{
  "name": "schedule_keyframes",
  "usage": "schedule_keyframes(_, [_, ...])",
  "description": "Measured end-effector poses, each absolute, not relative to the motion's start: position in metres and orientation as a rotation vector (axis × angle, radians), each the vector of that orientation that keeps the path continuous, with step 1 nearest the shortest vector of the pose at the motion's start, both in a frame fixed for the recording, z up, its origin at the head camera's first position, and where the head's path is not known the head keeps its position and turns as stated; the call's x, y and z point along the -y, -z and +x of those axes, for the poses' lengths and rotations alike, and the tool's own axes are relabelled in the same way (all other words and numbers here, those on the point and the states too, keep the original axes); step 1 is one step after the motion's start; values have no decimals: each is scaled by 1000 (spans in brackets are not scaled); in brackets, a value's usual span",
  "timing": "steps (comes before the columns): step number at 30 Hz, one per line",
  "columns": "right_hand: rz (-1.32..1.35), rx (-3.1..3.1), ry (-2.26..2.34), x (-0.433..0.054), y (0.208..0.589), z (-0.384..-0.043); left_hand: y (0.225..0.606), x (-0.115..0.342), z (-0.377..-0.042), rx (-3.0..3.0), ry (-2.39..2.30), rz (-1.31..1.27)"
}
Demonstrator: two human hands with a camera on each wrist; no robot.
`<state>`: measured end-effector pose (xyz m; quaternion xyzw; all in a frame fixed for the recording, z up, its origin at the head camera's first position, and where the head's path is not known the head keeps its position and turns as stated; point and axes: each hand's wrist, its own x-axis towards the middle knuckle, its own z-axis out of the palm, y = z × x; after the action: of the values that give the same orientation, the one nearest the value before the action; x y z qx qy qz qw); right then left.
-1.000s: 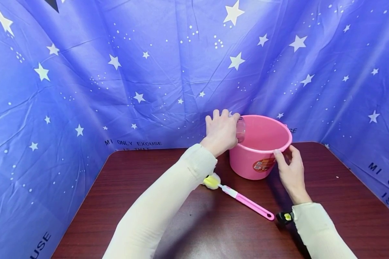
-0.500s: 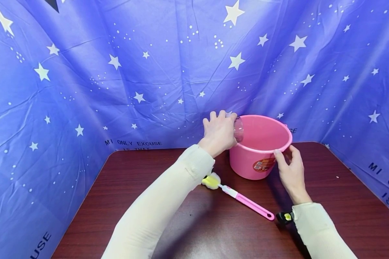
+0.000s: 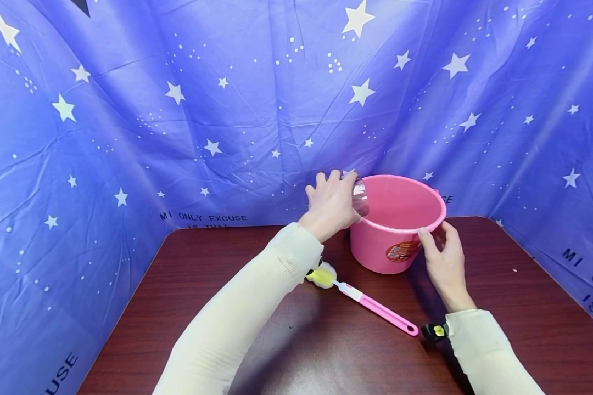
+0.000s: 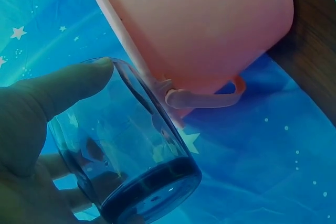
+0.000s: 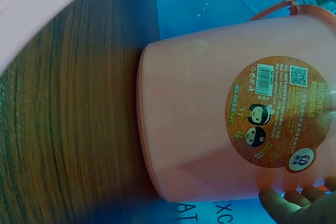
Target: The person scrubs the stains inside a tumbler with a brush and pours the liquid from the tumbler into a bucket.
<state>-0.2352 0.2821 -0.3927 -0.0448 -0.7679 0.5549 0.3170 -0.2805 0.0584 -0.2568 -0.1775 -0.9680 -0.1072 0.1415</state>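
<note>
My left hand [image 3: 332, 203] grips a clear drinking glass [image 3: 359, 196], tilted at the left rim of a pink bucket [image 3: 382, 249]. In the left wrist view the thumb lies along one side of the glass [image 4: 126, 140] and the fingers curl round the other; its thick base points away from the rim. The bucket stands upright with a round orange label [image 5: 278, 111] on its front. On the bucket's right rim, my right hand [image 3: 445, 260] holds on, thumb at the front and fingers round the side. Below the bucket lies a sponge-headed brush [image 3: 375, 311] with a pink handle.
The dark wooden table [image 3: 188, 307] carries everything. A blue star-patterned curtain [image 3: 257, 109] hangs close behind the bucket and along both sides. The bucket's handle [image 4: 210, 98] hangs at its side, near the glass. A black strap device [image 3: 434, 331] sits at the right wrist.
My left hand and the glass have shifted slightly left along the bucket's rim. The right hand, the bucket and the brush stay where they were.
</note>
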Motion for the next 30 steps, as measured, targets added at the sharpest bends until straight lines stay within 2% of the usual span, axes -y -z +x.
schedule_keyframes(30, [-133, 2037, -1450, -286, 399, -238, 273, -41, -281, 2742, 605, -477])
